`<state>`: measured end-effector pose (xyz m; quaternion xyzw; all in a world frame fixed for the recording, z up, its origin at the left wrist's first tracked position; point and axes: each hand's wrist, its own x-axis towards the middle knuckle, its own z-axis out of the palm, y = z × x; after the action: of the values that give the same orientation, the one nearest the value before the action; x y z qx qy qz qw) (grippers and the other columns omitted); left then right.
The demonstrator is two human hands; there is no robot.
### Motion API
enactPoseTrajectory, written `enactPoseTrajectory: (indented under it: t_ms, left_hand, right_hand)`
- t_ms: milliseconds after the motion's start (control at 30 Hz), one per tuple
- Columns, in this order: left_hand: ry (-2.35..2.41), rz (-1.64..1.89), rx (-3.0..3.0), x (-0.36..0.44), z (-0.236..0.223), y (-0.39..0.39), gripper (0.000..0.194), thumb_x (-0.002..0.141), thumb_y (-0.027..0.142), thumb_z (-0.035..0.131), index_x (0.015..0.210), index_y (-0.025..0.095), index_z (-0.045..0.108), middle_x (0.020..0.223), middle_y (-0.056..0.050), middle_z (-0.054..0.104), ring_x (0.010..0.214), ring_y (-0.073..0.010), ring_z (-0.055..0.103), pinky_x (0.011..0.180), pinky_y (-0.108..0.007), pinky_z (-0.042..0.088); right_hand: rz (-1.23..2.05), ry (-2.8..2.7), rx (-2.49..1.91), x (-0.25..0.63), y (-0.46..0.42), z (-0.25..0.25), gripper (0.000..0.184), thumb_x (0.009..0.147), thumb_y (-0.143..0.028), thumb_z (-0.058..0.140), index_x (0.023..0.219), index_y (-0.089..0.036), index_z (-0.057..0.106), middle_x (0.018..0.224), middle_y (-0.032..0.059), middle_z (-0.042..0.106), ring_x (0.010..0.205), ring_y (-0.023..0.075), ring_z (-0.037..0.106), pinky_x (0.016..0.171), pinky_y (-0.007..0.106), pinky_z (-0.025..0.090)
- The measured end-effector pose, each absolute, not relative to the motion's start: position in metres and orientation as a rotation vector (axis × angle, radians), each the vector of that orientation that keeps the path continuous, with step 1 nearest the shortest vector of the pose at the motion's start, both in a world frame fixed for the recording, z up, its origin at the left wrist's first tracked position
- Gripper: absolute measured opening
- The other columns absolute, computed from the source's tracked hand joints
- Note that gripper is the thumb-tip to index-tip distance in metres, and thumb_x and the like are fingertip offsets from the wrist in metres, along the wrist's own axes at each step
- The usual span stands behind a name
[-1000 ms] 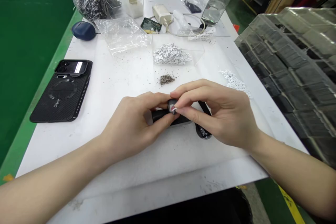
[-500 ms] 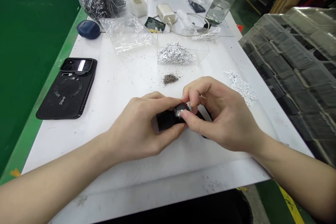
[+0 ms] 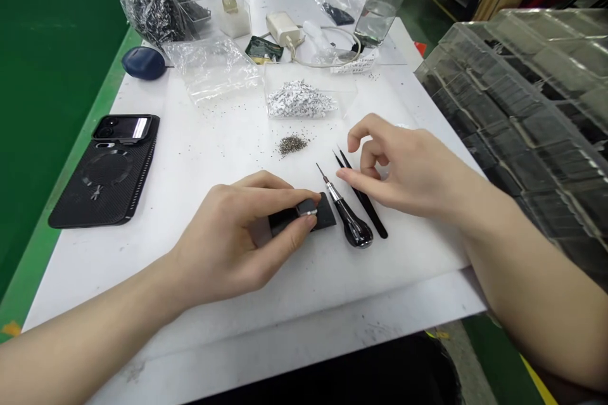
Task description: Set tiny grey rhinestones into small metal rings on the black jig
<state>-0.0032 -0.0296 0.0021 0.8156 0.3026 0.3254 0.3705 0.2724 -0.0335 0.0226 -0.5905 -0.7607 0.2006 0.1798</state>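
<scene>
Left hand (image 3: 242, 231) pinches the part (image 3: 306, 207) by the block (image 3: 327, 212), seemingly to steady it; driver (image 3: 354, 224) and tweezers (image 3: 367, 204) lie right of the grip, likely for reach; right hand (image 3: 415, 168), fingers parted, hovers beside the tweezers.

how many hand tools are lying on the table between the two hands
2: the black-handled screwdriver, nearer the left hand, and the black tweezers, beside it and nearer the right hand. Anything beneath the hands would be hidden.

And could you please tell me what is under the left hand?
The left hand pinches a small dark part above a black block; the block's covered middle cannot be seen.
</scene>
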Motion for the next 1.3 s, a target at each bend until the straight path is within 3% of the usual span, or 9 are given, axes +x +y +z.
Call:
enactPoseTrajectory:
  t_ms: [167, 333, 433, 533, 633, 733, 933, 1067, 1300]
  left_hand:
    - [0.813, 0.79, 2.063, -0.004, 0.001, -0.031, 0.022, 0.103, 0.025, 0.073, 0.117, 0.028, 0.09, 0.11, -0.004, 0.089, 0.099, -0.0226, 0.083, 0.073, -0.028, 0.069]
    - [0.747, 0.86, 2.067, -0.003, -0.003, -0.029, 0.024, 0.101, 0.021, 0.075, 0.119, 0.024, 0.09, 0.107, -0.004, 0.089, 0.095, -0.0197, 0.082, 0.074, -0.027, 0.069]
    - [0.739, 0.845, 2.057, -0.003, -0.002, -0.029, 0.024, 0.102, 0.022, 0.073, 0.119, 0.024, 0.09, 0.107, -0.006, 0.089, 0.093, -0.0215, 0.083, 0.07, -0.029, 0.069]
    - [0.745, 0.794, 2.048, -0.003, 0.002, -0.029, 0.026, 0.103, 0.022, 0.071, 0.122, 0.022, 0.089, 0.109, -0.006, 0.088, 0.094, -0.0211, 0.083, 0.073, -0.029, 0.069]
    - [0.728, 0.804, 2.049, -0.003, 0.002, -0.028, 0.027, 0.102, 0.02, 0.072, 0.123, 0.021, 0.089, 0.109, -0.006, 0.088, 0.093, -0.0187, 0.083, 0.08, -0.026, 0.069]
    - [0.696, 0.864, 2.049, -0.002, -0.002, -0.027, 0.026, 0.101, 0.019, 0.072, 0.121, 0.02, 0.088, 0.105, -0.004, 0.089, 0.09, -0.018, 0.081, 0.079, -0.026, 0.068]
    - [0.606, 0.919, 2.037, 0.0, -0.007, -0.027, 0.028, 0.102, 0.012, 0.071, 0.126, 0.019, 0.085, 0.099, 0.0, 0.088, 0.088, -0.0145, 0.076, 0.086, -0.025, 0.066]
    - [0.597, 0.877, 1.999, 0.0, 0.001, -0.026, 0.027, 0.101, 0.009, 0.071, 0.124, 0.016, 0.083, 0.096, 0.001, 0.086, 0.089, -0.0122, 0.075, 0.095, -0.024, 0.064]
    - [0.594, 0.769, 2.025, 0.0, 0.012, -0.021, 0.026, 0.1, 0.006, 0.07, 0.121, 0.016, 0.081, 0.098, 0.002, 0.087, 0.09, -0.0122, 0.077, 0.092, -0.024, 0.067]
  right_hand:
    - [0.638, -2.155, -1.641, 0.274, -0.029, 0.022, 0.016, 0.088, -0.025, 0.069, 0.099, -0.028, 0.058, 0.063, -0.0059, 0.058, 0.057, 0.0178, 0.051, 0.063, 0.038, 0.038]
    - [0.896, -1.567, -1.346, 0.273, -0.031, 0.038, 0.012, 0.088, -0.03, 0.08, 0.092, -0.033, 0.07, 0.057, -0.005, 0.049, 0.055, 0.0188, 0.047, 0.059, 0.039, 0.041]
    - [1.029, -1.311, -1.21, 0.273, -0.028, 0.049, 0.017, 0.084, -0.045, 0.084, 0.096, -0.039, 0.073, 0.053, -0.0024, 0.054, 0.067, 0.0272, 0.068, 0.056, 0.04, 0.045]
    - [1.174, -1.241, -1.218, 0.27, -0.022, 0.054, 0.02, 0.091, -0.046, 0.078, 0.111, -0.045, 0.075, 0.109, -0.0027, 0.087, 0.132, 0.03, 0.076, 0.068, 0.038, 0.06]
    - [1.244, -1.242, -1.244, 0.258, -0.016, 0.046, 0.026, 0.096, -0.036, 0.069, 0.121, -0.041, 0.074, 0.152, -0.0066, 0.077, 0.157, 0.0284, 0.061, 0.082, 0.036, 0.068]
    - [1.084, -1.254, -1.31, 0.244, -0.013, 0.026, 0.014, 0.1, -0.041, 0.075, 0.11, -0.031, 0.073, 0.125, 0.0059, 0.086, 0.138, 0.0303, 0.074, 0.073, 0.033, 0.07]
    - [0.816, -1.523, -1.174, 0.235, -0.014, -0.007, 0.019, 0.109, -0.045, 0.074, 0.114, -0.031, 0.086, 0.108, 0.0022, 0.082, 0.092, 0.016, 0.08, 0.07, 0.028, 0.069]
    - [0.63, -1.668, -1.193, 0.237, -0.014, -0.013, 0.015, 0.108, -0.032, 0.076, 0.117, -0.03, 0.089, 0.112, 0.0034, 0.08, 0.097, 0.0146, 0.078, 0.092, 0.031, 0.069]
    - [0.658, -1.498, -1.327, 0.233, -0.014, -0.011, 0.013, 0.091, -0.016, 0.093, 0.09, -0.027, 0.087, 0.088, -0.0042, 0.086, 0.079, 0.0136, 0.082, 0.071, 0.025, 0.067]
